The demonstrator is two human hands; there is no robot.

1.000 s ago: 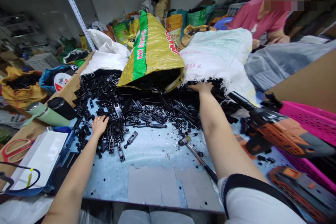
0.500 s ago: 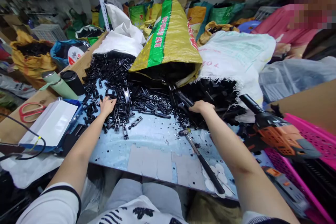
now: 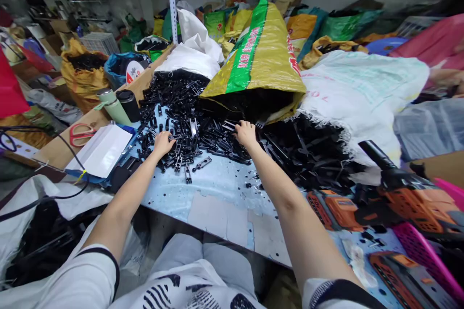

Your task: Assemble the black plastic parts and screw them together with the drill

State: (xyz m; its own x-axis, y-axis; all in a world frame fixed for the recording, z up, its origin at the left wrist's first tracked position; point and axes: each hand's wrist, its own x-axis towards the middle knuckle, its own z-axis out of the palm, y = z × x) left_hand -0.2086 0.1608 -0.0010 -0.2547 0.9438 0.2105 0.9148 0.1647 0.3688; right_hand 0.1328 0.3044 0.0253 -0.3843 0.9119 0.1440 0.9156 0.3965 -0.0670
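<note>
My left hand is at the left of a heap of small black slotted parts. Its fingers are curled, with a small black slotted part at the fingertips. My right hand reaches in below the mouth of a yellow-and-green woven sack. Those fingers are bent down onto the black parts; what they grip is hidden. To the right, longer black parts spill from a white woven sack. One loose slotted part lies at the heap's front edge.
On the left are a green flask, a black cup, red scissors and white paper. On the right stand an orange-black power tool, a battery pack and a pink basket. Another person's sleeve shows behind.
My right hand has moved left, from the parts by the white sack to below the yellow sack's mouth. My left hand stays at the heap. The view has turned right, and the hammer is hidden.
</note>
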